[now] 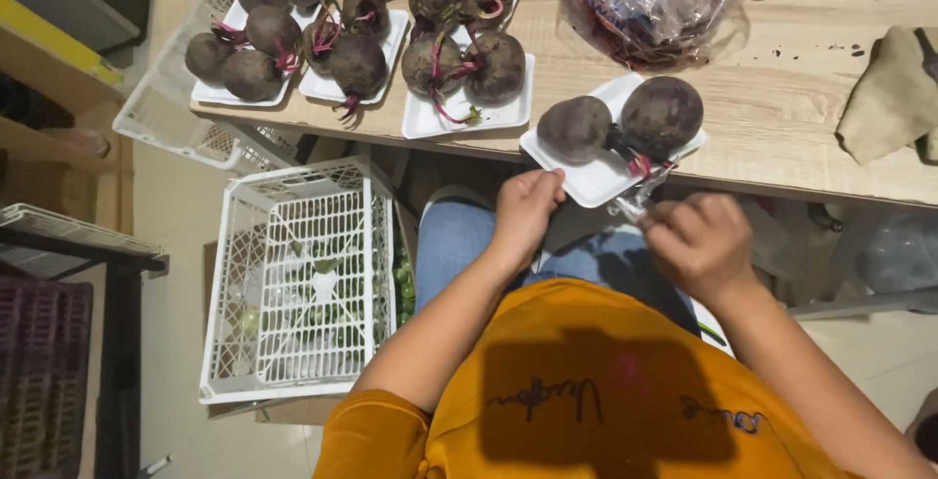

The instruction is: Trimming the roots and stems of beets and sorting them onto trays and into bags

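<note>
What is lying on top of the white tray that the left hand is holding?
Two dark beets lie on the white tray, which the left hand holds by its near edge. Their pink stem stubs show; the tray surface beneath them is covered.

Counts on and beside the table (782, 108)

Two beets sit on the nearest white tray (586, 178); three more trays to its left are fully in view, carrying three (467, 119), two (337, 83) and four beets (239, 96). Further trays at the top edge are cut off, so their count is unclear. One clear plastic bag (664, 0), one tan cloth (894, 98), two white crates (293, 283).
</note>
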